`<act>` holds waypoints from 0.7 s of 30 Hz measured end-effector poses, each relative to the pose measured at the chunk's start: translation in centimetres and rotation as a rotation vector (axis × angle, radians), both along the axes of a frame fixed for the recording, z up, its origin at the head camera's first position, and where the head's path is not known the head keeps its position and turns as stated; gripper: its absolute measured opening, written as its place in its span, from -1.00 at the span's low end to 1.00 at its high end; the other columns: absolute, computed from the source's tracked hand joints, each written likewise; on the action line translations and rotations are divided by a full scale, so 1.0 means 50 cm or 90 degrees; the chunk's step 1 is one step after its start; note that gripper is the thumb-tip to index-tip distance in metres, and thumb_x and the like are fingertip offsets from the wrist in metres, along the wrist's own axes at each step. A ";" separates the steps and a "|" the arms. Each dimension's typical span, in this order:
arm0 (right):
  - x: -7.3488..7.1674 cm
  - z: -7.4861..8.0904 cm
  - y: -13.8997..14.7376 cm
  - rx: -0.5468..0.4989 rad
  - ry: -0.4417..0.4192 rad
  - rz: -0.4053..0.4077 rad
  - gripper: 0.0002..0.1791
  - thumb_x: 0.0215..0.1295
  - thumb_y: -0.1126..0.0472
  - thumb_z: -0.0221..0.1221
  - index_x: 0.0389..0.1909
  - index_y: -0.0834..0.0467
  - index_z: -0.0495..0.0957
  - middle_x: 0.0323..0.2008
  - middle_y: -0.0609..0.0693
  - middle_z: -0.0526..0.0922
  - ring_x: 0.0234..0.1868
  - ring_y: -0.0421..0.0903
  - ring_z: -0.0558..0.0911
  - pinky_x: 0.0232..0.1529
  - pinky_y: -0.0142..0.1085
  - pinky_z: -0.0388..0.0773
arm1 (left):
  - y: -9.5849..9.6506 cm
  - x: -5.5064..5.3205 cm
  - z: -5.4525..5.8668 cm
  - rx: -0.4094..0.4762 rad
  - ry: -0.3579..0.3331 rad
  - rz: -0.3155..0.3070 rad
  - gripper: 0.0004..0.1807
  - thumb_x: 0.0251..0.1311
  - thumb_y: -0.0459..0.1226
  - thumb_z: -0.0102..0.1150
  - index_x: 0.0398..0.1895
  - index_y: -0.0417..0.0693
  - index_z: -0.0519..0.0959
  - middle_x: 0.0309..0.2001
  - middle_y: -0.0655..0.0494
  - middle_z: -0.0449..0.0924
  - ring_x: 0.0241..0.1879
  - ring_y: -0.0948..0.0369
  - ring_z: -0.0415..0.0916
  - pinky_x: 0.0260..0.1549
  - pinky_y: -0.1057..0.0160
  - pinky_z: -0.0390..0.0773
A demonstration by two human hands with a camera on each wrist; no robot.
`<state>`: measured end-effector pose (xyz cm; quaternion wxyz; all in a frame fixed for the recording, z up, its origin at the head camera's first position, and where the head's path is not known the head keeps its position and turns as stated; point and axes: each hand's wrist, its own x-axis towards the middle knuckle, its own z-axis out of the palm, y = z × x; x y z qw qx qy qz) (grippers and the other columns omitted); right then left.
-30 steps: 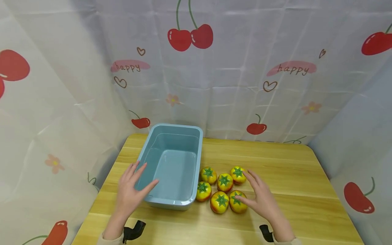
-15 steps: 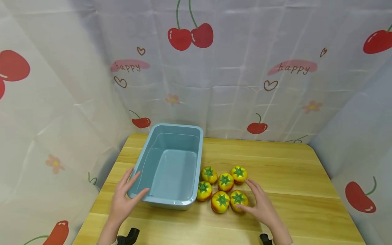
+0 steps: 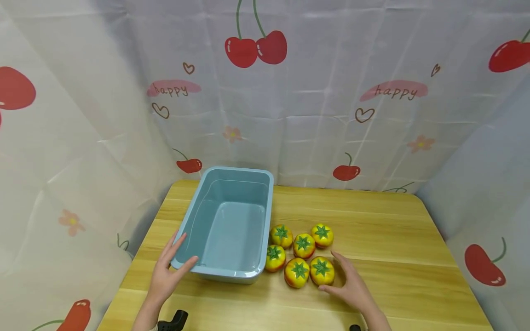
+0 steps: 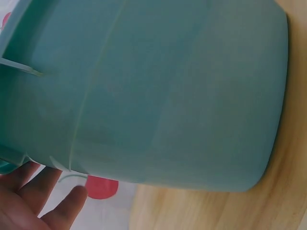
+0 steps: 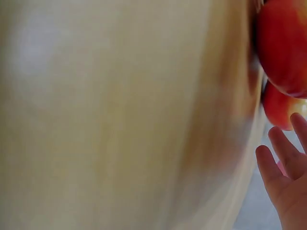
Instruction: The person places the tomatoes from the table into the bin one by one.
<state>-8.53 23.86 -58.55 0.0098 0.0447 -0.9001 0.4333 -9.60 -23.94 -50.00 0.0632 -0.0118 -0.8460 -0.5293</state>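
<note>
A blue-grey plastic tub [image 3: 268, 230] stands on the left of the table with nothing in it. At its near left corner is my left hand [image 3: 164, 276], thumb and fingers spread against the rim. The left wrist view has the fingertips [image 4: 72, 203] beside the tub's outer wall. Right of the tub lie several yellow-red toy tomatoes with green star-shaped tops. My right hand [image 3: 351, 284] is around the right side of the nearest right tomato [image 3: 322, 271], thumb in front and fingers behind, loosely apart. Two red fruit sides [image 5: 284, 48] show beyond the right fingers [image 5: 271, 167].
The wooden table [image 3: 397, 248] extends to the right of the tomatoes and in front of them. A white curtain [image 3: 306, 105] printed with cherries hangs behind and along both sides. The other tomatoes [image 3: 304, 246] sit close together near the tub's right wall.
My left hand has drawn back toward me and down to the tub's near left corner. My right hand has come lower and nearer, beside the nearest right tomato. Tub and tomatoes stay in place.
</note>
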 end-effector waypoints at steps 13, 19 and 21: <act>-0.004 -0.021 0.000 -0.011 -0.033 0.009 0.08 -0.28 -0.06 0.52 0.35 0.06 0.24 0.25 0.14 0.37 0.27 0.17 0.30 0.23 0.13 0.15 | 0.000 0.002 0.002 0.005 -0.011 -0.001 -0.28 0.17 -0.18 0.27 0.40 0.16 0.23 0.47 0.20 -0.14 0.39 -0.10 -0.11 0.06 -0.36 0.17; -0.002 -0.019 -0.001 -0.003 -0.036 0.006 -0.01 -0.24 -0.07 0.51 0.30 0.06 0.32 0.24 0.15 0.39 0.25 0.20 0.32 0.20 0.14 0.20 | 0.001 0.002 0.002 0.002 -0.009 0.002 -0.28 0.16 -0.18 0.27 0.40 0.15 0.24 0.46 0.18 -0.13 0.39 -0.10 -0.10 0.07 -0.35 0.18; -0.002 -0.019 -0.001 -0.003 -0.040 0.005 -0.02 -0.23 -0.08 0.50 0.30 0.06 0.32 0.24 0.16 0.39 0.25 0.20 0.32 0.20 0.15 0.20 | 0.001 0.002 0.002 -0.001 -0.009 0.003 -0.29 0.16 -0.18 0.27 0.39 0.14 0.24 0.46 0.18 -0.12 0.39 -0.10 -0.10 0.07 -0.34 0.19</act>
